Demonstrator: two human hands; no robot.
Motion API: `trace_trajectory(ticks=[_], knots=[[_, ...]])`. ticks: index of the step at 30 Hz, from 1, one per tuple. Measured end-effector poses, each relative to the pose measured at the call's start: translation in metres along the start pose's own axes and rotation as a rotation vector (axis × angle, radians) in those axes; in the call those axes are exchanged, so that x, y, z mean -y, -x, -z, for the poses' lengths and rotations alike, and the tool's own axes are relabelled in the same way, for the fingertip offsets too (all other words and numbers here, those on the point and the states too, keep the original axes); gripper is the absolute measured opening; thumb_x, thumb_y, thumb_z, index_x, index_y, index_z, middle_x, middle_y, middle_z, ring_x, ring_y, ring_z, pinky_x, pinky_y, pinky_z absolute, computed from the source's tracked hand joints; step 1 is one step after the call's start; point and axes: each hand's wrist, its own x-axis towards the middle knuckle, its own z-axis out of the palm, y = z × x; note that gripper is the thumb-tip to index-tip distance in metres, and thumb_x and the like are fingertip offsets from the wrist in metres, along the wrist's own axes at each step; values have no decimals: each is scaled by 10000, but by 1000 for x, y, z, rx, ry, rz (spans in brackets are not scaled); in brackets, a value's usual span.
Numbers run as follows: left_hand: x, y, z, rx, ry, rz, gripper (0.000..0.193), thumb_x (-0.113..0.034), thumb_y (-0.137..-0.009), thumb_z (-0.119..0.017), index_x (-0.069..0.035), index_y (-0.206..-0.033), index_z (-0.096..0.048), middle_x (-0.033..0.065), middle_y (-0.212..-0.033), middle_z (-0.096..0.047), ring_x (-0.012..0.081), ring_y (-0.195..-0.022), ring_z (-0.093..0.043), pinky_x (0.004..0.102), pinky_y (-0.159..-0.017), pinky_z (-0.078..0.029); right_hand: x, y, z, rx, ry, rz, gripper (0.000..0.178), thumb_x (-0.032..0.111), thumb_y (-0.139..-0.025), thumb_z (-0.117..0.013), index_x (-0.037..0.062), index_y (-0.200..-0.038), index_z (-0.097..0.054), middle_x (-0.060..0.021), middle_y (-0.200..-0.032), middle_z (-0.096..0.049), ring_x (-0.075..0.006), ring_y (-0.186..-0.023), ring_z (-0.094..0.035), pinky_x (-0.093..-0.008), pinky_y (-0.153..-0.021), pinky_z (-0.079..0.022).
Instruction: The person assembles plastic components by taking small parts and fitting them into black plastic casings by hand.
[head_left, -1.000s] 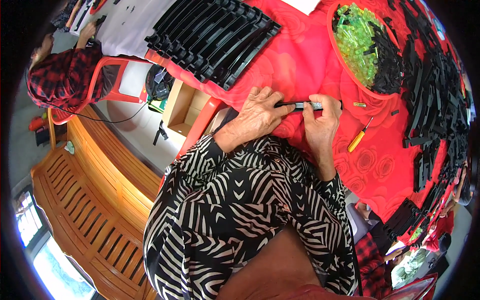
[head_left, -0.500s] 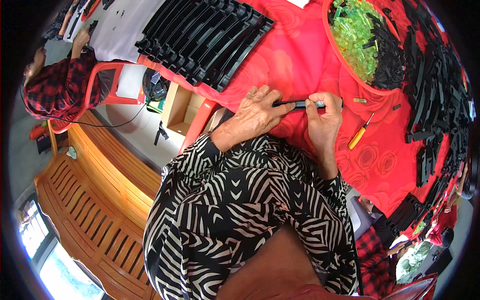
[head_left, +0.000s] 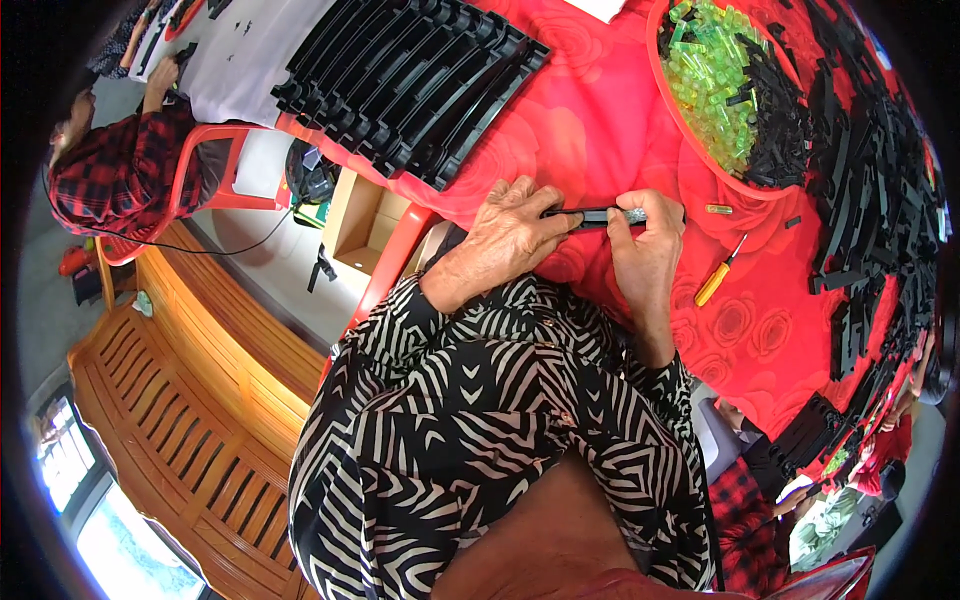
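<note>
Between my hands lies a narrow black plastic strip [head_left: 594,217], held low over the red flowered tablecloth [head_left: 585,150]. My left hand [head_left: 515,228] is closed round its left part, with the thumb along it. At the other end my right hand [head_left: 645,235] pinches the strip, thumb and forefinger on a small greyish piece. Just right of that hand a small yellow-green vial [head_left: 718,209] rests on the cloth, and a short black piece [head_left: 793,222] lies beyond it. Below them sits a screwdriver [head_left: 721,270] with a yellow handle.
Long black plastic parts [head_left: 405,85] stand in a row at the back left. A red-rimmed basin [head_left: 700,160] holds green vials and small black pieces. Black strips [head_left: 870,160] heap along the right edge. People in checked shirts [head_left: 120,175] sit nearby; a wooden bench [head_left: 190,430] stands left.
My hands keep nearly the same place and grip. The black strip has turned slightly, showing a lighter face between my fingers. The view has shifted a little.
</note>
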Motion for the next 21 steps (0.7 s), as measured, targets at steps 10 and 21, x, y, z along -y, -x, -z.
trace_trajectory(ticks=[10,21], knots=[[9,14,-25,-288,101,-22,228,-133,-624,-776,-88,-833,-696,48,-944,-615,220,-824,-579,348,-709,-444,-3,2,-2,-11,-11,60,151,-7,-703,-671,49,-811,-582,-94,-816,-590,-279,-834,-540,-394,-771,-396],[9,19,-30,-327,26,-93,233,-188,-687,-738,-89,-889,-677,43,-974,-602,212,-834,-561,345,-721,-422,-8,4,-1,-11,-74,29,143,-8,-713,-682,55,-809,-597,-87,-826,-602,-264,-849,-546,-372,-788,-399]])
